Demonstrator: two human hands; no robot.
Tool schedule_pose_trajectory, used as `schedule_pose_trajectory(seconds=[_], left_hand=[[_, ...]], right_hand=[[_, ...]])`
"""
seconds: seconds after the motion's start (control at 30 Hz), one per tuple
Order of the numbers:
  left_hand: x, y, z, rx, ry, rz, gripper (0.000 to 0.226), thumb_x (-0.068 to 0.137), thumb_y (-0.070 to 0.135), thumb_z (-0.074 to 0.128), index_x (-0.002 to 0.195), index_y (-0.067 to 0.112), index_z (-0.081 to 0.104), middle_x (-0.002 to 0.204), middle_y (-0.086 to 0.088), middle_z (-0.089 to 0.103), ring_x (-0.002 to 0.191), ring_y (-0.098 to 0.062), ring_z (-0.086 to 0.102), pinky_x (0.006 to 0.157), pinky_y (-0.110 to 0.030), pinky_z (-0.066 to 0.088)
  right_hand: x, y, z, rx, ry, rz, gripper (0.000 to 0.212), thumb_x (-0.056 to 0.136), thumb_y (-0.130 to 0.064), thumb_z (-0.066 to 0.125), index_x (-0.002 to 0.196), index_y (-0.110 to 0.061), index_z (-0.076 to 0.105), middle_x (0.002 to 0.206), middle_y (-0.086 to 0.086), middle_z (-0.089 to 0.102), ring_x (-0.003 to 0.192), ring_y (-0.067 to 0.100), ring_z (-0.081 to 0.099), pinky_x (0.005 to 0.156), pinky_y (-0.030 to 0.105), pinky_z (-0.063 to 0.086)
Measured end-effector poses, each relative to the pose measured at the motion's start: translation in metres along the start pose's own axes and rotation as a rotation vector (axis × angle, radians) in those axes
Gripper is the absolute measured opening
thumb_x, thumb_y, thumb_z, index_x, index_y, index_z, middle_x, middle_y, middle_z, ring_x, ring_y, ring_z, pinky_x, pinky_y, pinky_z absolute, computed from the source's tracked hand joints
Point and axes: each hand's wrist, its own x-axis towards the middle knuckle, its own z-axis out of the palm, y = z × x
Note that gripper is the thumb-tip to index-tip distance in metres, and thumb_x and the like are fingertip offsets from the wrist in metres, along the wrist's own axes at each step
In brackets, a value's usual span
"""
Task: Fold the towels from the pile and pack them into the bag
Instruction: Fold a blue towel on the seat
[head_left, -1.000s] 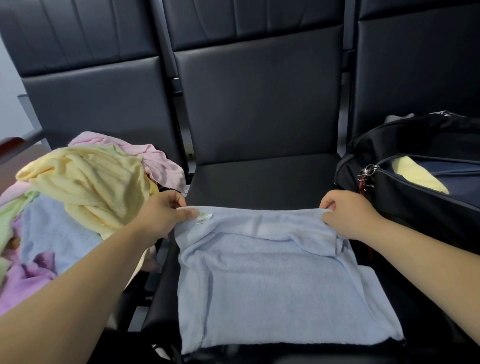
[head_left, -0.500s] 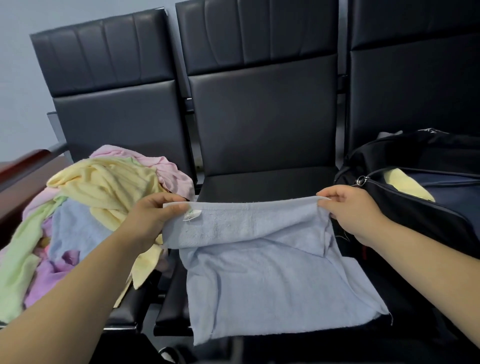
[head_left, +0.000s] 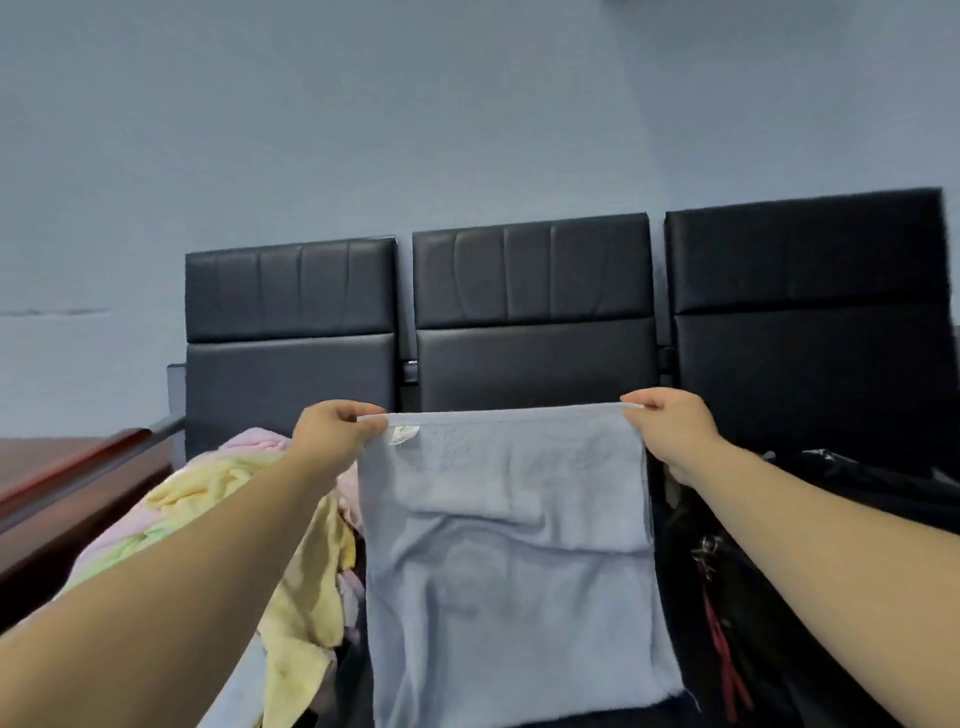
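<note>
A light blue towel (head_left: 514, 561) hangs stretched in the air in front of the middle seat. My left hand (head_left: 332, 434) pinches its top left corner, next to a small white label. My right hand (head_left: 667, 426) pinches the top right corner. An upper layer of the towel hangs folded over the lower part. The pile of towels (head_left: 228, 519), yellow, pink, green and blue, lies on the left seat behind my left arm. The black bag (head_left: 831, 519) sits on the right seat, mostly behind my right arm.
Three black padded seats (head_left: 530, 312) stand in a row against a grey-blue wall. A dark red wooden surface (head_left: 57, 483) and a metal armrest lie at the far left. Red straps (head_left: 722, 649) hang from the bag.
Both hands have lifted the blue towel off the middle seat so it hangs in the air. The camera has tilted upward, showing the wall above the seats.
</note>
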Motion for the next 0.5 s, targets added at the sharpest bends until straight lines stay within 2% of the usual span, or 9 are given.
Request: schedule_pose_trajectory(seconds=[0.07,0.17,0.27,0.4,0.5], left_hand=[[0.026,0.038,-0.010,-0.079,0.043,0.041,0.005,0.082,0.022,0.083,0.086,0.023,0.081,0.086,0.000,0.077,0.071,-0.019,0.069,0.065,-0.033,0.057],[0.047,0.083,-0.025,-0.198,0.066,0.143,0.013,0.082,0.025,0.084,0.094,0.023,0.080,0.090,0.002,0.079,0.078,-0.012,0.070,0.070,-0.027,0.056],[0.044,0.091,-0.029,-0.219,0.033,0.182,0.012,0.085,0.018,0.082,0.097,0.017,0.079,0.086,0.003,0.078,0.077,-0.011,0.068,0.070,-0.025,0.053],[0.033,0.061,-0.023,-0.173,-0.030,0.116,0.011,0.084,0.013,0.082,0.095,0.011,0.080,0.084,-0.002,0.076,0.076,-0.016,0.065,0.068,-0.027,0.052],[0.033,0.056,-0.017,-0.222,0.003,0.084,0.014,0.084,0.011,0.082,0.097,0.008,0.078,0.088,-0.006,0.076,0.078,-0.019,0.066,0.075,-0.033,0.056]], right_hand=[[0.021,-0.043,-0.011,-0.001,0.053,-0.092,0.019,0.094,-0.013,0.067,0.110,-0.019,0.076,0.110,0.000,0.071,0.100,0.016,0.065,0.077,0.025,0.046],[0.035,-0.094,-0.030,0.022,0.104,-0.205,0.017,0.098,-0.018,0.066,0.112,-0.024,0.074,0.107,-0.007,0.067,0.099,0.013,0.061,0.075,0.025,0.045],[0.035,-0.095,-0.044,-0.071,0.058,-0.262,0.016,0.098,-0.020,0.065,0.111,-0.026,0.075,0.104,-0.011,0.069,0.096,0.008,0.062,0.073,0.025,0.048],[0.035,-0.067,-0.050,-0.104,-0.045,-0.172,0.014,0.094,-0.020,0.069,0.101,-0.030,0.076,0.102,-0.012,0.074,0.100,0.011,0.069,0.094,0.040,0.058],[0.035,-0.071,-0.050,-0.068,-0.049,-0.165,0.014,0.093,-0.019,0.071,0.097,-0.031,0.076,0.103,-0.009,0.075,0.102,0.014,0.069,0.098,0.043,0.058]])
